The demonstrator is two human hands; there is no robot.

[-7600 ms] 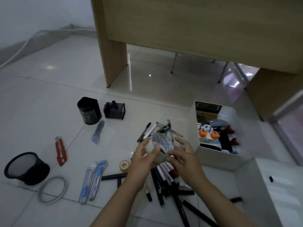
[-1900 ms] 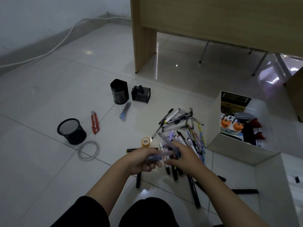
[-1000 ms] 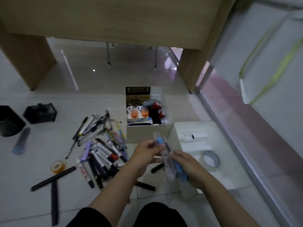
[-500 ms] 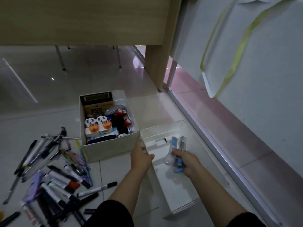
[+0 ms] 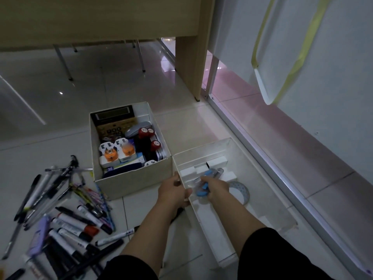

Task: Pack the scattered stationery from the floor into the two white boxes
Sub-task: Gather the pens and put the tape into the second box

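Note:
Two white boxes stand side by side on the tiled floor. The far box (image 5: 131,179) is filled with a calculator, orange plugs and red stamps. The near box (image 5: 214,225) holds a patterned tape roll (image 5: 241,191) and small white pieces. My right hand (image 5: 215,187) is inside the near box, gripping clear-and-blue utility knives (image 5: 203,188) low over its bottom. My left hand (image 5: 174,190) grips that box's left wall. A heap of pens and markers (image 5: 64,211) lies on the floor at the left.
A wooden desk with its leg (image 5: 189,57) stands behind the boxes. A white wall panel with yellow tape (image 5: 302,47) and a metal floor rail (image 5: 282,178) run along the right side. My knees fill the bottom edge.
My right hand has lowered the blue knives deeper into the near box, toward its left wall. My left hand stays on the wall. The view shifted slightly right.

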